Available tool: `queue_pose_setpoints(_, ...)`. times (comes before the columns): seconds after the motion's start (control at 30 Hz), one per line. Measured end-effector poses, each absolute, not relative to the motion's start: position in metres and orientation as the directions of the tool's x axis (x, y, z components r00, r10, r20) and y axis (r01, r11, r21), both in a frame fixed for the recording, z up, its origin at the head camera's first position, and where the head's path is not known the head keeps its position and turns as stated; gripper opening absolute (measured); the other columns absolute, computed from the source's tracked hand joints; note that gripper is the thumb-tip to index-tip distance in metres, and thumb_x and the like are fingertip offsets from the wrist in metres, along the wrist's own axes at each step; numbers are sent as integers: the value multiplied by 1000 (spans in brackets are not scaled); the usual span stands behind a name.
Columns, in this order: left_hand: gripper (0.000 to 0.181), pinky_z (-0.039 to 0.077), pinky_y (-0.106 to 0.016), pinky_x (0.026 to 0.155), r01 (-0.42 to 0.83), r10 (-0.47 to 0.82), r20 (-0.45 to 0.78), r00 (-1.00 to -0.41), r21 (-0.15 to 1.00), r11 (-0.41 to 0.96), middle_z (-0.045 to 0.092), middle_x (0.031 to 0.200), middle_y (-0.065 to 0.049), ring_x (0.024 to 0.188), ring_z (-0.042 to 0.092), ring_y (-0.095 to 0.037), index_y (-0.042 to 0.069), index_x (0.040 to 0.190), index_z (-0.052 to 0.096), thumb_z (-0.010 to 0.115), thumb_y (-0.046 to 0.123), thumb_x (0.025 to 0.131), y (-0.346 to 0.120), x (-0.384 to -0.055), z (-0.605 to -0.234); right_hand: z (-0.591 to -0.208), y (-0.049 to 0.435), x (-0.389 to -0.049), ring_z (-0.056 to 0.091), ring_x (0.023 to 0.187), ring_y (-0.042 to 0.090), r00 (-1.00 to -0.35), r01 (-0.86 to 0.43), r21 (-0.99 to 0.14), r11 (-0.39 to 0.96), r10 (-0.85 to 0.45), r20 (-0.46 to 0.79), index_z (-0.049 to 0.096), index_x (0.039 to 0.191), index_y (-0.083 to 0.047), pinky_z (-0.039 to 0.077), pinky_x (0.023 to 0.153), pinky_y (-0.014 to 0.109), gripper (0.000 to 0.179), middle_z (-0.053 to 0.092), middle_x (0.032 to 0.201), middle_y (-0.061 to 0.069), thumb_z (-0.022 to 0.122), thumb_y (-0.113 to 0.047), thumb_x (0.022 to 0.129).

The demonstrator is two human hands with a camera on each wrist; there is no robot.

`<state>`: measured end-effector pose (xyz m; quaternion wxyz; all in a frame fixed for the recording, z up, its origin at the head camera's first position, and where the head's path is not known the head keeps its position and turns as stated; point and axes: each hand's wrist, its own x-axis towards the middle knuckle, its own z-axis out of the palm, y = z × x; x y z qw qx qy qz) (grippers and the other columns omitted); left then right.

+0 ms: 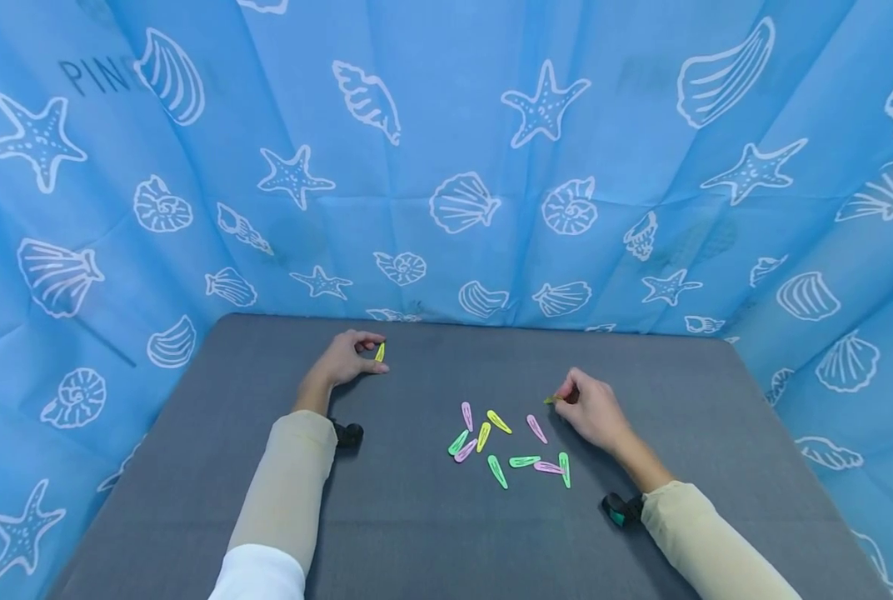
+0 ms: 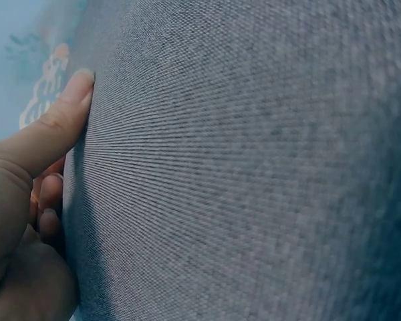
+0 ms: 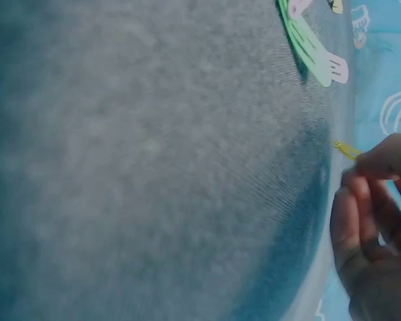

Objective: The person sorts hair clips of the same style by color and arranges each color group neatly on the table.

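My left hand (image 1: 345,358) is at the far left of the grey table, with a yellow snap hair clip (image 1: 380,352) between its thumb and forefinger. In the left wrist view the thumb (image 2: 60,124) stretches out along the cloth, and the clip is hidden there. My right hand (image 1: 592,410) pinches another yellow hair clip (image 1: 551,400) by one end. Its free end points out from the fingertips in the right wrist view (image 3: 346,150). Between the hands lie several loose clips, among them a pink clip (image 1: 536,428), a yellow clip (image 1: 499,422) and a green clip (image 1: 497,472).
The grey table (image 1: 416,533) has a cloth-like surface. A blue curtain (image 1: 431,167) with white shells and starfish hangs behind it and along the sides. One pink clip (image 1: 547,467) and an upright green clip (image 1: 565,471) overlap near the right of the group.
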<state>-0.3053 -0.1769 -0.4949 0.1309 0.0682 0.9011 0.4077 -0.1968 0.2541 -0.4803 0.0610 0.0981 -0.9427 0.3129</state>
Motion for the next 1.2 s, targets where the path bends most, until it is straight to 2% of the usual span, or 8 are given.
queue_pose_setpoints(0.07,61,41,-49,105,11,225,-181,-957,757,654,54,132,-11,119,49,-29,16,142,61,84,27,86,-177,-305,-495,-478,256,-194,59,75,13,-970,-243,-558,793,-182,164,64,94,-4,47,66,25,13,69,85,8,71,3,86)
queue_pose_setpoints(0.2,60,41,-49,105,4,222,-181,-958,767,642,55,131,-11,118,48,-29,14,140,62,85,26,85,-177,-305,-495,-473,258,-189,52,73,10,-952,-304,-487,819,-275,132,74,110,-2,42,67,26,23,66,84,4,66,4,90)
queue_pose_setpoints(0.3,59,41,-48,105,-4,212,-180,-961,773,635,55,130,-11,117,49,-28,14,138,63,86,24,84,-177,-305,-495,-471,253,-188,47,72,9,-929,-369,-445,816,-345,137,78,109,-5,38,66,26,22,63,83,2,66,3,93)
queue_pose_setpoints(0.43,59,41,-47,104,-16,201,-181,-963,780,626,55,128,-10,116,49,-28,13,135,64,87,24,83,-176,-305,-495,-468,240,-189,53,75,9,-927,-366,-490,791,-354,122,80,101,-9,42,68,26,15,64,85,0,68,-2,94)
queue_pose_setpoints(0.67,57,41,-46,102,-22,192,-178,-965,785,619,55,126,-10,113,48,-27,12,134,65,87,23,82,-175,-304,-494,-460,206,-203,58,79,14,-958,-226,-651,725,-285,15,70,106,-7,48,70,30,10,68,96,7,65,-6,98)
queue_pose_setpoints(0.9,56,42,-46,102,-32,180,-176,-968,793,608,57,125,-10,113,50,-27,12,132,66,88,21,81,-175,-305,-496,-461,162,-222,64,74,16,-960,-185,-761,621,-281,4,66,122,-4,53,64,27,26,65,98,12,68,-4,96)
queue_pose_setpoints(1.0,56,42,-46,103,-34,178,-178,-968,794,607,57,125,-9,113,50,-27,13,132,66,88,21,81,-174,-304,-497,-463,144,-233,68,74,17,-965,-157,-792,590,-261,-3,69,118,-4,57,65,29,23,68,96,13,69,-6,95)
queue_pose_setpoints(1.2,55,42,-46,103,-33,178,-175,-969,797,603,57,126,-10,114,50,-27,12,131,66,88,21,81,-174,-306,-496,-468,105,-259,62,71,11,-976,-164,-771,615,-216,35,73,110,-5,47,63,25,19,73,89,8,75,-10,92)
